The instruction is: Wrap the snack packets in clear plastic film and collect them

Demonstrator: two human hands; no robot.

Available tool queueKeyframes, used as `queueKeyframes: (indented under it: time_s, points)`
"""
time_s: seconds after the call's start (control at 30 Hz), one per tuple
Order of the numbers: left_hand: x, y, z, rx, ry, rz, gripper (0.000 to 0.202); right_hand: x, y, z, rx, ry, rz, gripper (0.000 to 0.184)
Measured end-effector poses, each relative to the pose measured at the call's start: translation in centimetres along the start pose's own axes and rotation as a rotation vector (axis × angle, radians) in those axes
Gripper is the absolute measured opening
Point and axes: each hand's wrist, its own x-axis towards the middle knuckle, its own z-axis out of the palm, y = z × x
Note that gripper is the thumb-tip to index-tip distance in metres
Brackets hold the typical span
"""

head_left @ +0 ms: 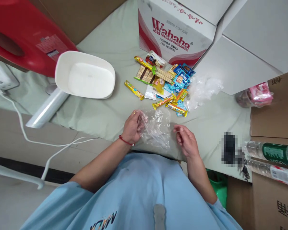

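Observation:
My left hand (132, 127) is closed on the left edge of a clear plastic bag (157, 127) that lies crumpled on the pale green cloth (98, 111) just in front of me. A red cord circles that wrist. My right hand (186, 139) rests beside the bag's right edge with its fingers curled; whether they pinch the plastic I cannot tell. Beyond the bag lies a heap of snack packets (165, 86): yellow bars, blue sachets and wafer packs.
A white oval tray (85, 78) stands at the left, with a plastic-film roll (46, 110) under it and a white cable (21, 127). A Wahaha carton (175, 32) stands behind the snacks. More clear plastic (203, 91) and water bottles (271, 153) lie at the right.

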Motion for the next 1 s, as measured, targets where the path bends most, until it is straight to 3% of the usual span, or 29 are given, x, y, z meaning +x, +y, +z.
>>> queueKeyframes:
  time_s: [0.07, 0.13, 0.23, 0.43, 0.6, 0.77, 0.87, 1.0]
  points:
    - [-0.5, -0.1, 0.4, -0.009, -0.075, -0.035, 0.035, 0.7, 0.1, 1.1, 0.015, -0.054, 0.115, 0.062]
    - [-0.8, -0.3, 0.7, 0.009, -0.122, -0.003, 0.039, 1.0, 0.4, 2.6, 0.043, -0.201, 0.217, 0.068]
    - [-1.1, -0.7, 0.7, 0.077, -0.119, 0.106, 0.045, 0.9, 1.1, 4.3, 0.048, -0.33, 0.238, 0.057]
    - [-0.5, -1.0, -0.4, 0.145, 0.05, 0.271, 0.051, 1.2, 1.9, 3.8, 0.054, -0.158, 0.152, 0.046]
    - [-0.5, -1.7, -0.1, 0.186, 0.057, 0.338, 0.058, 1.2, 1.5, 3.8, 0.035, -0.262, 0.137, 0.058]
    - [-0.4, -1.6, 0.0, 0.215, 0.047, 0.382, 0.054, 1.7, 1.7, 4.4, 0.052, -0.11, 0.089, 0.044]
    - [-0.2, -0.9, -1.0, 0.236, 0.09, 0.438, 0.053, 1.9, 1.4, 3.1, 0.054, -0.031, 0.084, 0.044]
    - [0.1, -0.4, -2.7, 0.266, 0.188, 0.477, 0.052, 2.0, 0.9, -0.5, 0.049, 0.072, 0.133, 0.046]
